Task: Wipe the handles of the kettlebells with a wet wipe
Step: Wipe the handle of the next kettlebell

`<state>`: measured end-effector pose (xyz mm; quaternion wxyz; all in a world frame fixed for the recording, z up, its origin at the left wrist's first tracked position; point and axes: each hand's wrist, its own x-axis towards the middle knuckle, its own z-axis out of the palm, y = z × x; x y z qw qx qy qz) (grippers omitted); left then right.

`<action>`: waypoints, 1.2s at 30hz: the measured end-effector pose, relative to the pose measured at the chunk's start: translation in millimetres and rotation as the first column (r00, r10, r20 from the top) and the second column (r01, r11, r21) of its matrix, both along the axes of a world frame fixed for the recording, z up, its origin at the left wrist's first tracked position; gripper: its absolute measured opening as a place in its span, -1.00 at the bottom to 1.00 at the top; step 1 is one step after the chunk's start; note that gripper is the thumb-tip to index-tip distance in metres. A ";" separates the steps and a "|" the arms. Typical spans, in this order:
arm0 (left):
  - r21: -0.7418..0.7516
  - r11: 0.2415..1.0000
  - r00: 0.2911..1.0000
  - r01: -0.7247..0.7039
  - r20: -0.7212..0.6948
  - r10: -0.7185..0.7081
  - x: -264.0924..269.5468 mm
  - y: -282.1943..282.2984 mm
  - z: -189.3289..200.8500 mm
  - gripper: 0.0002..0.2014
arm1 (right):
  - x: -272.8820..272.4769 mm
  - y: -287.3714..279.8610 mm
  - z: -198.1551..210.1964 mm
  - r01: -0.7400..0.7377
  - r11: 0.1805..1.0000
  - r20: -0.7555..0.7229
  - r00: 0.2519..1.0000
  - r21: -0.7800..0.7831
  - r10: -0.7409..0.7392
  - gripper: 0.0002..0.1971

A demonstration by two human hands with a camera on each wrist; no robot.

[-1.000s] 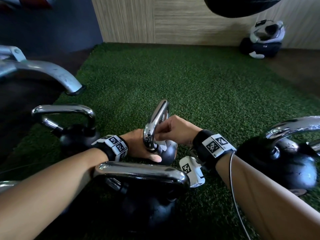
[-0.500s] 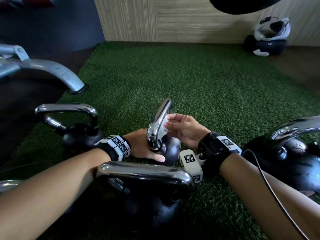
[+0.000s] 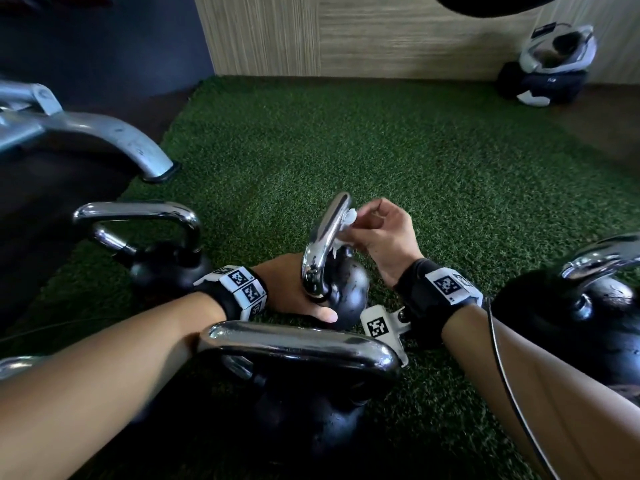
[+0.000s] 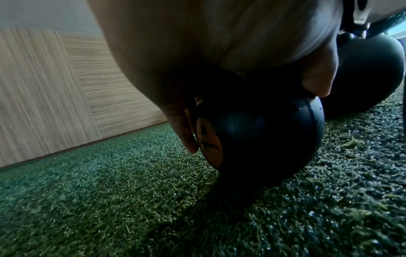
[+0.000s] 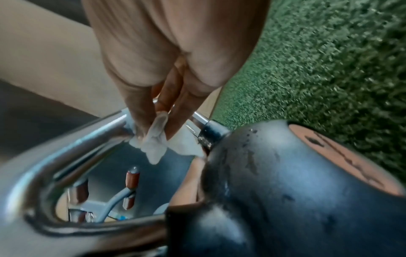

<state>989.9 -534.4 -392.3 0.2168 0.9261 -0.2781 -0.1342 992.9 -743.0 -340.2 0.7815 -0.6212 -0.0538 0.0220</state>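
Note:
A small black kettlebell (image 3: 348, 292) with a chrome handle (image 3: 323, 244) stands on the green turf (image 3: 398, 161) in the middle of the head view. My left hand (image 3: 294, 292) grips its black ball (image 4: 259, 139) from the left, thumb and fingers curled round it. My right hand (image 3: 381, 233) pinches a white wet wipe (image 3: 349, 218) against the upper inside of the handle. In the right wrist view the wipe (image 5: 157, 140) hangs from my fingertips (image 5: 175, 125) against the chrome bar (image 5: 87, 139), beside the ball (image 5: 285, 182).
Three more kettlebells stand around: one at the left (image 3: 162, 251), a large one close in front (image 3: 301, 386), one at the right (image 3: 581, 306). A grey machine foot (image 3: 114, 143) reaches in from the left. A bag (image 3: 547, 67) lies by the wooden wall (image 3: 363, 32).
My right hand has turned palm up and climbed from the base of the handle to its upper part, and the wipe now shows. The left hand has stayed on the ball.

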 end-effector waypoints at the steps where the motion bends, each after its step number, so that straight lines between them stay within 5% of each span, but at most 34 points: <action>1: -0.011 1.000 1.000 0.005 -0.007 -0.005 0.1 -0.8 0.9 -0.17 | 1.5 1.1 0.8 0.048 0.997 0.030 0.998 -0.064 -0.047 -0.64; 6: -0.046 0.997 0.998 0.056 -0.007 -0.056 -1.7 -1.3 3.1 -0.29 | 17.7 5.4 3.7 0.352 0.886 0.149 0.935 -0.301 -0.321 -0.66; 10: -0.029 0.997 0.995 0.077 -0.055 -0.078 -6.2 -4.4 14.1 -0.70 | 24.7 16.0 -3.0 0.411 0.772 0.190 0.911 -0.484 -0.366 -0.65; 14: -0.070 0.993 0.991 0.090 -0.089 -0.096 -7.7 -7.9 18.0 -0.71 | 31.9 23.3 -3.5 0.410 0.719 0.165 0.907 -0.561 -0.389 -0.72; 23: 0.045 0.992 0.993 0.115 -0.031 -0.114 -16.1 -10.5 26.5 -0.83 | 27.7 21.1 -0.3 0.245 0.687 0.074 0.960 -0.684 -0.269 -0.60; 26: 0.048 0.993 0.993 0.109 -0.042 -0.107 -21.7 -15.6 34.8 -0.78 | 21.2 14.9 3.2 0.047 0.726 -0.111 0.979 -0.686 -0.168 -0.66; 29: 0.046 0.995 0.989 0.085 -0.126 -0.079 -23.3 -17.4 42.5 -0.76 | 15.5 1.8 -1.8 -0.069 0.860 -0.243 0.968 -0.505 -0.066 -0.68; 31: 0.154 0.986 0.980 0.061 -0.199 -0.030 -18.7 -15.0 57.4 -0.58 | 18.6 -7.6 -0.3 -0.004 0.911 -0.200 0.976 -0.412 -0.086 -0.58; 33: 0.293 0.956 0.984 0.000 -0.171 0.053 -12.3 -10.6 76.5 -0.66 | 23.1 -14.3 9.9 0.109 0.884 -0.063 0.986 -0.455 -0.154 -0.62; 36: 0.172 0.955 0.970 -0.242 0.037 0.239 -6.6 3.3 109.7 -0.81 | 35.4 -14.3 28.3 0.215 0.803 0.146 0.976 -0.555 -0.160 -0.81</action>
